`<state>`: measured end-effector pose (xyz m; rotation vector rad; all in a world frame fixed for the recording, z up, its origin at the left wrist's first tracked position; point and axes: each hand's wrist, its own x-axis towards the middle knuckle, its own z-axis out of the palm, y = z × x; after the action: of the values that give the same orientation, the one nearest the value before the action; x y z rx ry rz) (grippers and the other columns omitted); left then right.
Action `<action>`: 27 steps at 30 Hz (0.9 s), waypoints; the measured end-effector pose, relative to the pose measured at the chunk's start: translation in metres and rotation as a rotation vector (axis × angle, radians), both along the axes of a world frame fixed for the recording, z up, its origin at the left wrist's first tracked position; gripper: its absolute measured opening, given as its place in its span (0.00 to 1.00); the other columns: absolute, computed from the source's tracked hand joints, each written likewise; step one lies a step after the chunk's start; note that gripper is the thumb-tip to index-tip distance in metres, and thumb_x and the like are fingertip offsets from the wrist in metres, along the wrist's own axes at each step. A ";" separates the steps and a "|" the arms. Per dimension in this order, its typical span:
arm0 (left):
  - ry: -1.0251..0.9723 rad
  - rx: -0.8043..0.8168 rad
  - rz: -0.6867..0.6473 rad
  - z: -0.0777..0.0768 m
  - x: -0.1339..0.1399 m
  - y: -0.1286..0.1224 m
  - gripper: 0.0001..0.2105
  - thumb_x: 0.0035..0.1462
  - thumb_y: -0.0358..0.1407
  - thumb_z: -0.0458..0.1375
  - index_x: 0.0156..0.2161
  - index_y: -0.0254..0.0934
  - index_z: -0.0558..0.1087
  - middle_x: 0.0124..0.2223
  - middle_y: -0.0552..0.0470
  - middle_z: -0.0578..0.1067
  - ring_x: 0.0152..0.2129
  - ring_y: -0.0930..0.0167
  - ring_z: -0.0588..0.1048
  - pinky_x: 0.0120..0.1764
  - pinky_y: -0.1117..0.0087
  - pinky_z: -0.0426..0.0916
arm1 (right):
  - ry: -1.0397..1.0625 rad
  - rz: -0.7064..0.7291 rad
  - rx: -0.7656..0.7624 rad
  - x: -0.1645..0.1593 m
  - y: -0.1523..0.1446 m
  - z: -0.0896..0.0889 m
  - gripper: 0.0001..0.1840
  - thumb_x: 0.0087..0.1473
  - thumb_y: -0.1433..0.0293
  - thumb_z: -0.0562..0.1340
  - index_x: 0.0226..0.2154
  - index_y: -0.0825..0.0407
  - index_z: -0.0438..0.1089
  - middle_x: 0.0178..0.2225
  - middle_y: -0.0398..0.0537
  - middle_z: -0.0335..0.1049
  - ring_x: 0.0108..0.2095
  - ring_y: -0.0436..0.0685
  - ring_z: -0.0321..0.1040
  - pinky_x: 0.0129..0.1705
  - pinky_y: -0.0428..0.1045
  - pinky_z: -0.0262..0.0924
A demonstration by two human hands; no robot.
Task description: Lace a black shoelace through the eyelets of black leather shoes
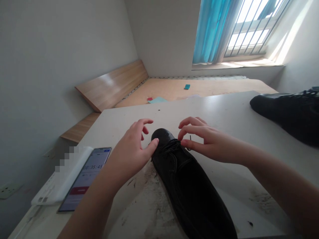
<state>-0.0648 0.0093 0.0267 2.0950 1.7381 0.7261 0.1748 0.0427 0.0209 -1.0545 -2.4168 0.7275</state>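
A black lace-up shoe (189, 186) lies on the white tabletop, its toe pointing away from me and its opening toward me. Dark shoelaces (171, 145) cross near its front. My left hand (133, 146) is at the left of the toe, fingers curved and apart from the thumb, whose tip is over the shoe's edge. At the right side of the laces, my right hand (199, 136) has its thumb and index finger pinched together on the shoelace. A thin lace end shows beside those fingers; the exact grip point is partly hidden.
Another black shoe (289, 113) stands at the right. On the left, a phone (86, 181) showing a timer leans on a white object (53, 189). Dark smudges mark the white table (129, 122). Beyond it are a wooden surface (211, 87), a blue curtain (211, 30) and a barred window.
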 end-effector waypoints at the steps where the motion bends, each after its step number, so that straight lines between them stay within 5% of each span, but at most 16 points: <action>1: -0.001 0.062 -0.077 0.002 0.001 -0.001 0.13 0.60 0.40 0.55 0.49 0.42 0.67 0.44 0.52 0.69 0.39 0.66 0.69 0.42 0.64 0.63 | 0.010 0.030 0.019 0.000 0.000 0.000 0.14 0.62 0.56 0.56 0.37 0.48 0.69 0.48 0.49 0.64 0.54 0.58 0.57 0.56 0.54 0.51; 3: 0.003 0.068 -0.273 0.005 0.005 -0.004 0.05 0.61 0.38 0.53 0.37 0.41 0.70 0.40 0.53 0.70 0.40 0.67 0.68 0.46 0.64 0.61 | 0.021 0.063 0.017 0.001 0.001 0.000 0.13 0.62 0.58 0.57 0.35 0.49 0.68 0.44 0.48 0.66 0.49 0.57 0.60 0.52 0.53 0.55; 5: 0.031 -0.029 -0.389 0.008 0.008 -0.007 0.09 0.61 0.40 0.54 0.31 0.40 0.68 0.35 0.55 0.70 0.37 0.67 0.68 0.45 0.64 0.60 | 0.019 0.079 -0.010 0.001 0.000 0.002 0.14 0.63 0.59 0.56 0.32 0.51 0.66 0.39 0.47 0.67 0.41 0.55 0.62 0.46 0.52 0.57; 10: 0.125 -0.164 -0.274 0.006 0.010 -0.011 0.14 0.61 0.49 0.53 0.34 0.41 0.65 0.31 0.56 0.72 0.33 0.66 0.68 0.36 0.66 0.60 | -0.033 0.081 -0.162 0.001 -0.002 0.006 0.14 0.63 0.61 0.55 0.29 0.51 0.63 0.29 0.41 0.63 0.31 0.51 0.59 0.35 0.49 0.54; 14: 0.145 -0.227 -0.330 0.005 0.009 -0.010 0.16 0.65 0.48 0.48 0.32 0.41 0.66 0.28 0.58 0.71 0.27 0.69 0.68 0.31 0.67 0.57 | -0.015 0.078 -0.258 -0.001 -0.002 0.008 0.15 0.62 0.61 0.56 0.27 0.52 0.61 0.26 0.39 0.61 0.28 0.49 0.55 0.31 0.47 0.52; 27: 0.166 0.014 -0.389 0.007 0.020 -0.012 0.11 0.63 0.36 0.48 0.28 0.39 0.63 0.24 0.58 0.67 0.22 0.72 0.65 0.28 0.70 0.54 | 0.011 0.097 -0.329 0.003 0.002 0.011 0.14 0.60 0.62 0.56 0.27 0.52 0.64 0.23 0.38 0.58 0.25 0.48 0.52 0.26 0.46 0.50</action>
<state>-0.0453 -0.0027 0.0334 2.4599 1.3349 0.4632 0.1774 0.0451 0.0317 -1.0527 -2.4045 1.1926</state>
